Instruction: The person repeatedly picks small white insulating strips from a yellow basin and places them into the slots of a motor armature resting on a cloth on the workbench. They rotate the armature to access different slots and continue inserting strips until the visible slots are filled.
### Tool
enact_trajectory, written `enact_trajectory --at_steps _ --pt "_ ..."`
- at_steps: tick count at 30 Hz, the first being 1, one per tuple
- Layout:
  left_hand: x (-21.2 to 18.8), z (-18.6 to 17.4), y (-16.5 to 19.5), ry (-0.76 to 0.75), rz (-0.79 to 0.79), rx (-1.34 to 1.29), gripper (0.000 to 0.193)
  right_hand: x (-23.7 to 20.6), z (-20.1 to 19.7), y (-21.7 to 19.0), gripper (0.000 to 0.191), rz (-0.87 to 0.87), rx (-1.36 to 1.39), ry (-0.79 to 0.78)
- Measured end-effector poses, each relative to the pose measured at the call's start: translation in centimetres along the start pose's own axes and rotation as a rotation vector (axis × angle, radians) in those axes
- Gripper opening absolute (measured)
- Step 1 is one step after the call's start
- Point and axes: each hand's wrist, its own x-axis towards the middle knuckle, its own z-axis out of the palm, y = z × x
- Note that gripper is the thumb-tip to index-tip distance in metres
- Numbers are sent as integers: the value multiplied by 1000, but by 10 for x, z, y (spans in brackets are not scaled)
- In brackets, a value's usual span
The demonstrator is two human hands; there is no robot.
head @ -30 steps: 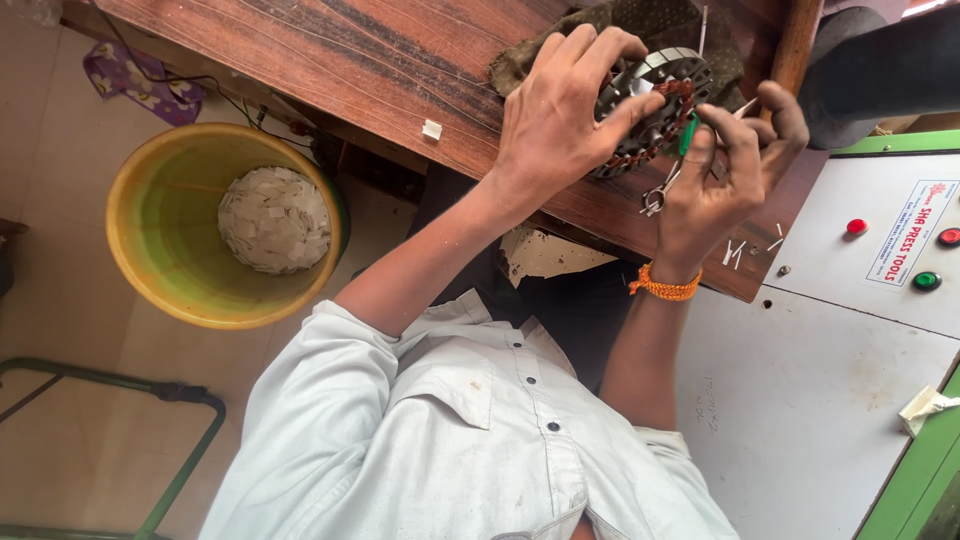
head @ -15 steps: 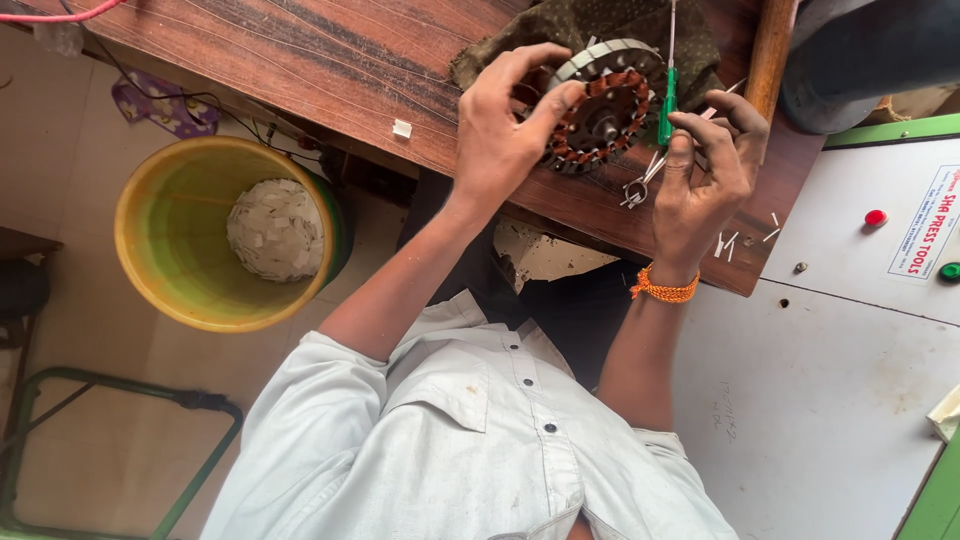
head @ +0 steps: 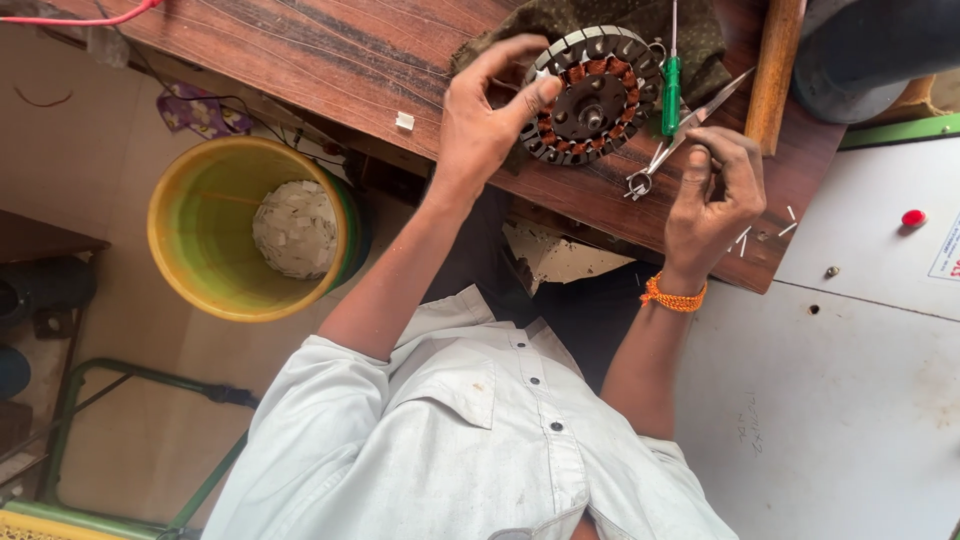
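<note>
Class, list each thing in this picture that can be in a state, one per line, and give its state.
left hand: gripping the stator's rim
right hand: fingers curled, beside the scissors
stator: lying flat on cloth, copper windings showing
scissors: closed, lying on the table
green screwdriver: lying beside the stator
yellow bucket: upright, open, white scraps inside

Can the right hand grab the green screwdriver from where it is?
Probably yes. The right hand lies close below the green screwdriver, and only the scissors lie between them on the wooden table; nothing covers the handle.

White label point(head: 948, 260), right edge
</note>
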Motion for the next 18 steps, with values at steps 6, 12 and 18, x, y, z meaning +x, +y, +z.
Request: enact_trajectory --at_steps 6,12,18 --pt "-7 11 -8 3 31 -145 29 -15 -3 10 25 19 -29 26" --pt "-2 12 -8 -20 58 -138 30 -20 -4 12 21 66 18 43" --pt "-3 11 -7 60 206 100 34 -21 -6 13 17 94 71 17"
